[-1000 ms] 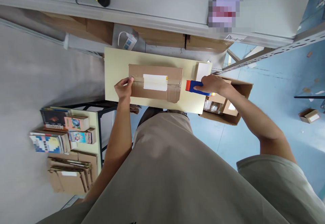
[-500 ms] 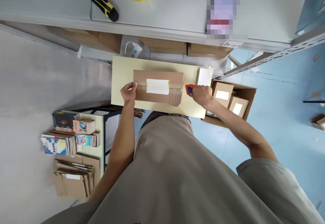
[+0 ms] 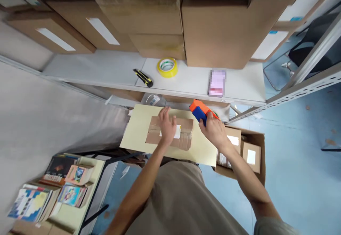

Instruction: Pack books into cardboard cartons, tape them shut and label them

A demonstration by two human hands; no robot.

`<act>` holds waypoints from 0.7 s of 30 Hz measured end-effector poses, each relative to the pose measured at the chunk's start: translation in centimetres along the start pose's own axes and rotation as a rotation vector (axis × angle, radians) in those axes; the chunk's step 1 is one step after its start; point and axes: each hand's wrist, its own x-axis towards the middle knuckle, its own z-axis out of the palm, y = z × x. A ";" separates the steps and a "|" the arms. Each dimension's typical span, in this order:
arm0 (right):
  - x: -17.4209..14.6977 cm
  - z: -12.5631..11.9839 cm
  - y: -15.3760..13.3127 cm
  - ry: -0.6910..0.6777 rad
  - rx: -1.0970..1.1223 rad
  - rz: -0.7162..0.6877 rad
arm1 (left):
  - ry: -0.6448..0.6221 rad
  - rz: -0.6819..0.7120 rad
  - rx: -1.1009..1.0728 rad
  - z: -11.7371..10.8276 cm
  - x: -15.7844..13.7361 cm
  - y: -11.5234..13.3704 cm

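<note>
The left hand (image 3: 167, 126) is hanging over the carton (image 3: 186, 140) with its fingers loosely spread, pinching nothing; whether the fingertips are touching the cardboard cannot be told. The right hand (image 3: 213, 130) is closing its fingers around an orange and blue hand tool (image 3: 199, 113), apparently a tape dispenser, and is holding it above the far right part of the worktop (image 3: 133, 132), apart from the carton. The carton is lying flat near the middle of the worktop, clear of its corners, with a white label (image 3: 177, 131) partly covered by the left hand.

For sound handling, in this inspector's judgement, the left hand should be bearing on the carton's top without creasing the label, and the right should be gripping the tool firmly, its front end pointing away from the fingers.

Beyond the worktop's far edge, a grey shelf (image 3: 114, 66) is carrying a cutter (image 3: 143, 78), a yellow tape roll (image 3: 167, 74) and large cartons (image 3: 213, 32). An open box (image 3: 262, 157) is standing beside the right edge; books (image 3: 29, 201) are lying stacked at lower left. Blue floor (image 3: 293, 189) is showing at right.
</note>
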 end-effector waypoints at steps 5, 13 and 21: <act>6.2 -2.4 -4.1 0.316 0.074 -0.121 | 0.111 0.409 -0.202 0.8 4.4 7.4; 16.2 -3.1 -8.8 0.381 0.018 -0.036 | 0.001 0.314 -0.244 1.6 6.5 7.1; 9.8 8.0 -3.4 0.604 0.360 -0.255 | -0.019 -0.169 -0.111 -2.1 -0.4 -8.0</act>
